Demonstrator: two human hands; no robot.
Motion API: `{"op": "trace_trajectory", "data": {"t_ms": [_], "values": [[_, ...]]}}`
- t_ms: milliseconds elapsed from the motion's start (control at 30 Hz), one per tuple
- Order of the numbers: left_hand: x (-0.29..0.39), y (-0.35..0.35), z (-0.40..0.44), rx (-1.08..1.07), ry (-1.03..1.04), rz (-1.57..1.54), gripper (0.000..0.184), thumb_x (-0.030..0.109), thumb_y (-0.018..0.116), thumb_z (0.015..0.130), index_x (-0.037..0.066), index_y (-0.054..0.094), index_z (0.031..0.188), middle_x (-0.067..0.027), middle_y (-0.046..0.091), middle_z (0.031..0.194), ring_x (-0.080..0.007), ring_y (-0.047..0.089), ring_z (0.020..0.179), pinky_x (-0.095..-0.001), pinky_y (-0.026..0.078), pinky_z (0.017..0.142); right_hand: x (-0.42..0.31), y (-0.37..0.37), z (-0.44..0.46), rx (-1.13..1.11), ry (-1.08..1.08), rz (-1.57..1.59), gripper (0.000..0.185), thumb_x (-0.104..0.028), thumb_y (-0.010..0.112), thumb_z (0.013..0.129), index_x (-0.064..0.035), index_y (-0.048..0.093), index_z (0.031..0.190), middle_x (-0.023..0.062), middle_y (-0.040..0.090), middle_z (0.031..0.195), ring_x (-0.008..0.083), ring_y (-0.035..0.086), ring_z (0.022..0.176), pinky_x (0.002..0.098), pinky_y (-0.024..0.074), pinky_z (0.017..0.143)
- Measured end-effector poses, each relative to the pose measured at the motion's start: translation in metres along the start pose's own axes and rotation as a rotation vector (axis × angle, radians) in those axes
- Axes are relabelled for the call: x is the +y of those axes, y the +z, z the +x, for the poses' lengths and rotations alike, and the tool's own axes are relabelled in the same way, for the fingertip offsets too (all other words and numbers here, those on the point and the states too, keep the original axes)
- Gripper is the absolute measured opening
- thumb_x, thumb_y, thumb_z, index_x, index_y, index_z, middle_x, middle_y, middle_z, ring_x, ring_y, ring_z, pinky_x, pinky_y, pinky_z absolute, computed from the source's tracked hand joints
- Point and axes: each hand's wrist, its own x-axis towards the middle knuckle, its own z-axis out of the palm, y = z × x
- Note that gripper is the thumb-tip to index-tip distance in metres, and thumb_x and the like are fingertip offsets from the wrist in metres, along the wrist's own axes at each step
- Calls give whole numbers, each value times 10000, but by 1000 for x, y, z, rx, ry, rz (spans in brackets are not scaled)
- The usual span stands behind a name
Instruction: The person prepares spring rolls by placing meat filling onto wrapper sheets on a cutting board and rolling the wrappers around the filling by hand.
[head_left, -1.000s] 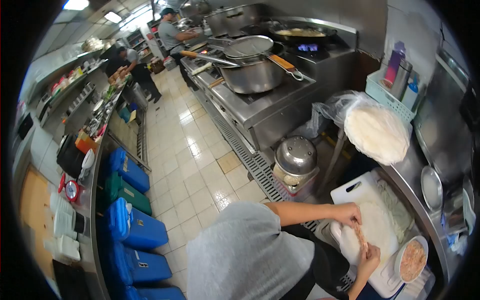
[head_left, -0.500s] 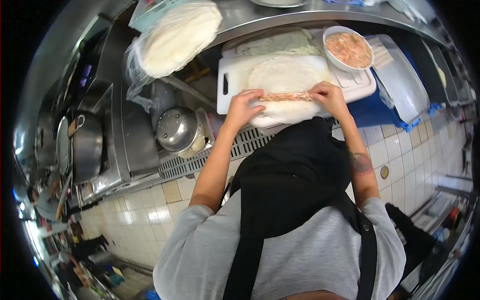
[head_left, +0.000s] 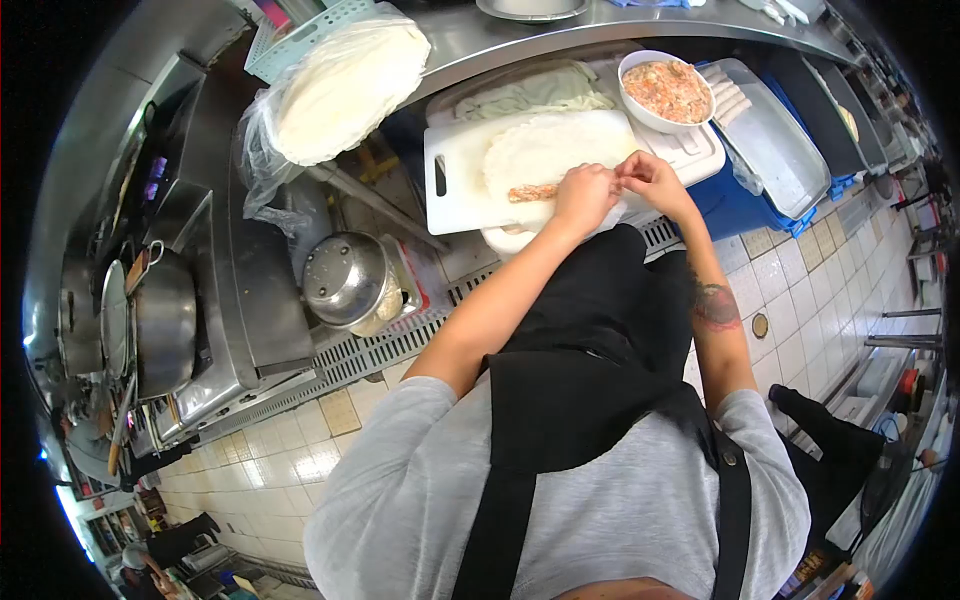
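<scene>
A thin pale round wrapper (head_left: 535, 150) lies on a white cutting board (head_left: 458, 205). Across its near part runs a strip of orange-and-white filling (head_left: 532, 193), its right part hidden behind my left hand (head_left: 588, 197). That hand is closed, fingers pinched together at the right end of the strip. Beside it, nearly touching, my right hand (head_left: 650, 183) is closed in a pinch as well. Whatever sits between the fingertips of either hand is too small to make out. A white bowl of the same filling (head_left: 668, 92) stands just beyond my right hand.
Plastic-wrapped pale sheets (head_left: 350, 90) sit at the back left by a mint basket (head_left: 275, 50). Pale rolls (head_left: 728, 100) lie in a metal tray (head_left: 785, 145) at right. A greenish cloth (head_left: 540, 90) lies behind the board. A metal bowl (head_left: 345, 275) stands low left.
My left hand has moved right, from the left end of the filling strip to beside my right hand. The strip's left part is now uncovered. The camera view has shifted slightly.
</scene>
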Motion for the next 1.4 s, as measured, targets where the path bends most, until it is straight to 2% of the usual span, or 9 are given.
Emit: {"op": "trace_trajectory", "data": {"t_ms": [67, 167, 267, 567, 700, 867, 967, 1200, 1400], "values": [[-4, 10, 4, 62, -11, -2, 261, 179, 781, 727, 70, 762, 963, -126, 722, 907, -314, 671, 904, -430, 521, 842, -19, 0, -6, -53, 13, -15, 357, -20, 802, 777, 7, 639, 1094, 48, 675, 1022, 94, 642, 906, 261, 532, 809], [-13, 2, -4, 173, 17, -43, 167, 155, 770, 716, 106, 770, 876, -95, 718, 846, -268, 678, 864, -437, 513, 808, -31, 8, -7, -36, -102, -390, 376, -22, 824, 742, -21, 689, 1093, 44, 649, 1044, 129, 644, 919, 289, 537, 818], [-27, -26, -13, 38, -54, 24, 203, 187, 785, 728, 95, 782, 909, -119, 734, 887, -292, 698, 828, -402, 545, 775, -24, 14, -1, -16, -41, -463, 403, -43, 848, 702, -71, 738, 1089, 42, 629, 1000, 177, 649, 908, 312, 533, 828], [-77, -66, -51, 31, -171, -242, 272, 129, 837, 668, 71, 788, 929, -113, 744, 918, -259, 685, 848, -368, 547, 789, -39, 15, -8, -31, -124, -482, 416, -133, 874, 673, -100, 766, 1073, 62, 624, 991, 205, 632, 903, 333, 522, 833], [-91, -62, -56, 35, -196, -292, 311, 93, 853, 696, 75, 784, 999, -93, 746, 953, -167, 689, 814, -283, 537, 739, -19, 17, -2, 10, -151, -524, 444, -175, 871, 676, -106, 757, 1099, 81, 623, 984, 217, 634, 909, 337, 517, 837], [-81, -65, -59, 74, -247, -297, 254, 57, 833, 729, 55, 784, 978, -87, 748, 945, -137, 675, 857, -269, 534, 761, -40, 30, -17, 88, -182, -548, 392, -125, 849, 710, -90, 755, 1090, 67, 619, 1005, 194, 634, 915, 316, 521, 819], [-82, -59, -57, 212, -112, -507, 225, 44, 815, 735, 20, 774, 955, -95, 751, 916, -167, 681, 793, -284, 556, 731, -38, 32, -14, 86, -161, -495, 360, -100, 839, 725, -74, 752, 1073, 64, 634, 1003, 198, 636, 935, 315, 522, 825], [-83, -55, -60, 187, -274, -576, 140, 2, 765, 786, -3, 772, 925, -100, 752, 930, -120, 684, 765, -258, 556, 721, -36, 40, -21, 225, -254, -438, 286, -87, 825, 731, -46, 745, 1002, 88, 673, 1018, 220, 651, 921, 332, 519, 848], [-91, -63, -63, 165, -234, -574, 129, 8, 762, 790, -6, 772, 918, -105, 749, 936, -129, 681, 778, -251, 545, 723, -43, 67, 1, 145, -455, -601, 284, -236, 819, 732, -84, 748, 961, 96, 686, 987, 264, 660, 925, 368, 527, 822]]}}
